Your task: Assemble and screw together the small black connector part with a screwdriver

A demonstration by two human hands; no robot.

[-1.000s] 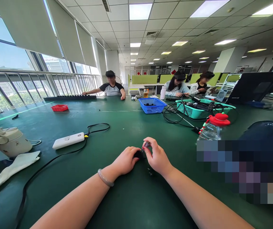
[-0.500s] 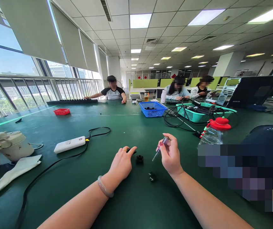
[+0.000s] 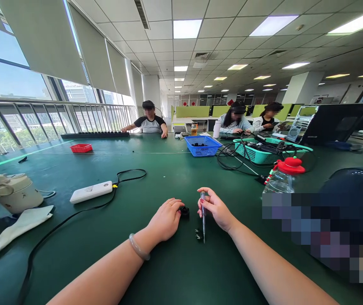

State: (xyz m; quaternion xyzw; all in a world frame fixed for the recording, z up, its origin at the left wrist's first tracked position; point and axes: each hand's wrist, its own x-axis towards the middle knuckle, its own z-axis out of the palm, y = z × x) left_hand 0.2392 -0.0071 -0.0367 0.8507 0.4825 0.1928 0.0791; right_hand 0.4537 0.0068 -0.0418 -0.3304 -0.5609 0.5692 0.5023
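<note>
My left hand (image 3: 165, 220) rests on the green table (image 3: 156, 169) with its fingers curled, fingertips touching a small black part (image 3: 185, 212). A bracelet sits on that wrist. My right hand (image 3: 217, 209) is closed on a thin screwdriver (image 3: 203, 216), held upright with its tip pointing down. The tip stands beside a second small black piece (image 3: 198, 234) lying on the table in front of my hands.
A white power bank (image 3: 91, 191) with a black cable lies to the left, beyond it a cream appliance (image 3: 15, 192) and cloth. A red-capped bottle (image 3: 283, 176) stands right. Blue (image 3: 202, 145), teal (image 3: 264, 152) and red (image 3: 81, 148) baskets sit farther back. Three people sit across the table.
My right hand lifted the screwdriver away from the black part, then brought it down upright by the second piece. My left hand let go of the part, then touched it again.
</note>
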